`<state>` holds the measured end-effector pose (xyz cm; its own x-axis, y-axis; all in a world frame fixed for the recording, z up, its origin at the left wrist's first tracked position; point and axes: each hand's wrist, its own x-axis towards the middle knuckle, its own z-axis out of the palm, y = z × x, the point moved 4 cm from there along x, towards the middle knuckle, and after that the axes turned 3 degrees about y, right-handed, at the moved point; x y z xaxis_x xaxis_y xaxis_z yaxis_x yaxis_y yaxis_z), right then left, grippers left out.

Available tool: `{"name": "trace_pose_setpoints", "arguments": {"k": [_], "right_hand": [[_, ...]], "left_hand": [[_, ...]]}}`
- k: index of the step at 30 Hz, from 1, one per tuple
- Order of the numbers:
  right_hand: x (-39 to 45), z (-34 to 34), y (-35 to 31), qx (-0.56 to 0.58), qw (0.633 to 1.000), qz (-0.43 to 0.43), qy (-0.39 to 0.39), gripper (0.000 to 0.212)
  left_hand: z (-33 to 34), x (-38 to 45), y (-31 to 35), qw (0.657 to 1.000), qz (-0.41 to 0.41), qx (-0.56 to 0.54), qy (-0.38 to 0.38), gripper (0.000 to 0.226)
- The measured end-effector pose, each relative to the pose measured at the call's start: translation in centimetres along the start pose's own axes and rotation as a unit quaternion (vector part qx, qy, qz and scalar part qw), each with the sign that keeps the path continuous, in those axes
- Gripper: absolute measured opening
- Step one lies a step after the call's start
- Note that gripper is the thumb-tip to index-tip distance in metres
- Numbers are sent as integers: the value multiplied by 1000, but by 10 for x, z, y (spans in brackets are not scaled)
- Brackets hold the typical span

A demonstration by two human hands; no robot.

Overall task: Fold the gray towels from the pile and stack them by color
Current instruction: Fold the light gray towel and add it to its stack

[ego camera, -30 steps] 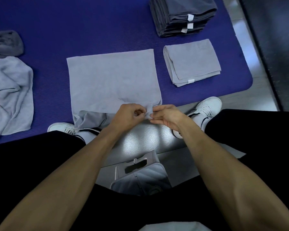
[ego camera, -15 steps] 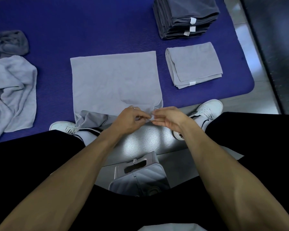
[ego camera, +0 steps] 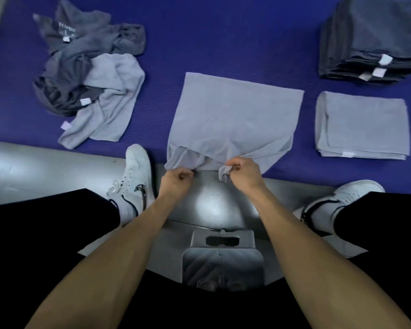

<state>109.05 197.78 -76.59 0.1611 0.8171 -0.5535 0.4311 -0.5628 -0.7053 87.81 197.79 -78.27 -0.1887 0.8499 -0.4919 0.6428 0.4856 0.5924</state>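
Both hands [ego camera: 176, 180] [ego camera: 243, 173] now farther apart

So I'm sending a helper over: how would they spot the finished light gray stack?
On the blue mat, look to the right of the spread towel. The light gray stack lies nearer the person than the taller dark gray stack.

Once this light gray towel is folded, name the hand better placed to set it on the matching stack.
Right. The right hand grips the light gray towel on the side nearest the folded light gray stack; the left hand would probably have to cross over.
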Motion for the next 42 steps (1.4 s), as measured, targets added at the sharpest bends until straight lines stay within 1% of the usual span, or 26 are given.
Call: {"name": "trace_pose_setpoints", "arguments": {"k": [2, 5, 6, 8, 12, 16, 20, 22, 27, 33, 34, 36, 37, 40, 42], "right_hand": [[-4, 8, 4, -37, 999, -18, -3, 25], [-10, 12, 4, -70, 996, -52, 30, 25], [-10, 14, 4, -76, 995, -57, 37, 25], [-6, 19, 5, -85, 994, -58, 41, 24], [1, 20, 10, -89, 994, -46, 42, 24], [2, 15, 14, -100, 993, -47, 39, 24], [9, 13, 23, -96, 994, -40, 42, 21], [12, 13, 23, -92, 994, -38, 45, 20], [16, 15, 22, -91, 993, -43, 57, 18], [14, 10, 21, -112, 989, -69, 67, 8], [13, 7, 21, -121, 987, -71, 73, 7], [12, 1, 20, -136, 984, -73, 94, 11], [10, -3, 19, -140, 981, -74, 109, 13], [6, -17, 14, -155, 975, -89, 134, 18], [4, -27, 10, -151, 977, -86, 128, 16]], "left_hand": [[-9, -1, -23, 999, -30, -7, 13, 12], [-21, -3, -44, 994, -69, -23, 75, 12], [-24, -3, -49, 993, -67, -24, 94, 15], [-27, -3, -52, 993, -54, -22, 101, 19], [-24, 6, -46, 995, -48, -3, 89, 18], [-21, 18, -47, 993, -31, 55, 98, 15], [-30, 30, -37, 991, -20, 9, 131, 11], [-34, 36, -28, 991, -25, -19, 127, 7], [-39, 43, -15, 983, -47, -107, 143, 9], [-35, 39, -11, 980, -51, -133, 139, 7], [-35, 38, -11, 980, -55, -136, 136, 15], [-34, 38, -10, 978, -79, -149, 123, 38], [-34, 38, -8, 976, -101, -152, 116, 42], [-35, 37, 0, 976, -145, -129, 99, 28], [-35, 36, 10, 981, -125, -120, 88, 18]]}}
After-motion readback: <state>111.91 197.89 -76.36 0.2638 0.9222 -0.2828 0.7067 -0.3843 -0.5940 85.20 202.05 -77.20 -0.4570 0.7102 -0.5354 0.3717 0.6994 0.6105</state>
